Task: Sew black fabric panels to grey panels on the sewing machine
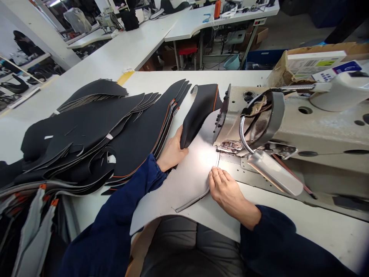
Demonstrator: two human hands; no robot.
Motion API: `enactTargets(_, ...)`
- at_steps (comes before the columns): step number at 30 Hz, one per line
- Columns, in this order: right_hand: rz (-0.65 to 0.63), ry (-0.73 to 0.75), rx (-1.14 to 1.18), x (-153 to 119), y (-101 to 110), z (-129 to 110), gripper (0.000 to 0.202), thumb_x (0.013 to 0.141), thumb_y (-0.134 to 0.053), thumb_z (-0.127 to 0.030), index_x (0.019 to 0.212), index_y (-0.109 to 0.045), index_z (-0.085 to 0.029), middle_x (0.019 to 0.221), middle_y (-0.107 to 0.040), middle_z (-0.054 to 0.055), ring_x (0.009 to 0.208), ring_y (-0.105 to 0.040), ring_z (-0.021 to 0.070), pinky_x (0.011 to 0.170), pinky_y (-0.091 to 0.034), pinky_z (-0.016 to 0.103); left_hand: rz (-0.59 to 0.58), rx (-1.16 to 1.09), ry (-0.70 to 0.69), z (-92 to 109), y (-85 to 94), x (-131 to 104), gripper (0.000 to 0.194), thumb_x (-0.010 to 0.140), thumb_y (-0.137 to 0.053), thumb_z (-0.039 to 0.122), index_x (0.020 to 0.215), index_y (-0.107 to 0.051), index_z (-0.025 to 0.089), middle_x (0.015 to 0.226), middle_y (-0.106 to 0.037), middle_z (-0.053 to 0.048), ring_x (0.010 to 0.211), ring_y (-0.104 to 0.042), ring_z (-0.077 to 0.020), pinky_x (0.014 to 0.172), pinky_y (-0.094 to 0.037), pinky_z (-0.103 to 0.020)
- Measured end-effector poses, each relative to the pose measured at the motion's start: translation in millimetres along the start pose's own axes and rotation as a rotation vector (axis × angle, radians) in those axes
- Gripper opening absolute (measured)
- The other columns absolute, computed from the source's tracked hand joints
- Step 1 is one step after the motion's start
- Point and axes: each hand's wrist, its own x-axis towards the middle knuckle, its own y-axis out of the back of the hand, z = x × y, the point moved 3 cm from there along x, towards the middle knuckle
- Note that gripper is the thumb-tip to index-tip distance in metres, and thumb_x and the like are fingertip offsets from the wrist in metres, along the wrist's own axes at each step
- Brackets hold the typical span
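Left hand [172, 152] grips the folded panel [198, 111], right hand [226, 188] flat (fingers released) on the white table [302, 227].

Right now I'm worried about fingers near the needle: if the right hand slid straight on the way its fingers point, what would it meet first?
Probably the sewing machine's shiny metal presser foot; the right hand points along the grey fabric panel's edge.
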Motion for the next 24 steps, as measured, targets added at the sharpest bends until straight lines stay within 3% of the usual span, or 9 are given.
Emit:
enactTargets(7,-0.036,0.022,-0.004,0,11,-9,0.034,0.076,-0.049,-0.002,0.106,-0.061,0.008,0.108,-0.063,0.033,0.100,-0.064,0.0365,0.086,-0.051,0.048,0.008,-0.006,0.029,-2,-1.4,2,0.086,0.064,-0.053,0.005,0.147,-0.030,0.012,0.125,-0.058,-0.011,0.113,-0.056,-0.0247,0.100,-0.043,-0.034)
enactTargets(14,-0.027,0.021,0.003,3,3,-6,0.032,0.076,-0.049,0.000,0.104,-0.061,0.010,0.106,-0.062,0.036,0.098,-0.064,0.0361,0.084,-0.052,0.048,0.012,-0.026,0.037,-5,-3.1,6,0.087,0.065,-0.053,0.004,0.148,-0.029,0.013,0.125,-0.058,-0.011,0.110,-0.058,-0.0238,0.096,-0.045,-0.033)
enactTargets(24,-0.043,0.047,0.006,1,11,-11,0.033,0.076,-0.048,0.000,0.105,-0.061,0.009,0.108,-0.062,0.035,0.099,-0.065,0.0373,0.083,-0.053,0.048,0.036,-0.027,0.021,-11,-5.7,10,0.087,0.065,-0.052,0.004,0.147,-0.028,0.014,0.121,-0.060,-0.010,0.108,-0.059,-0.0234,0.098,-0.045,-0.035)
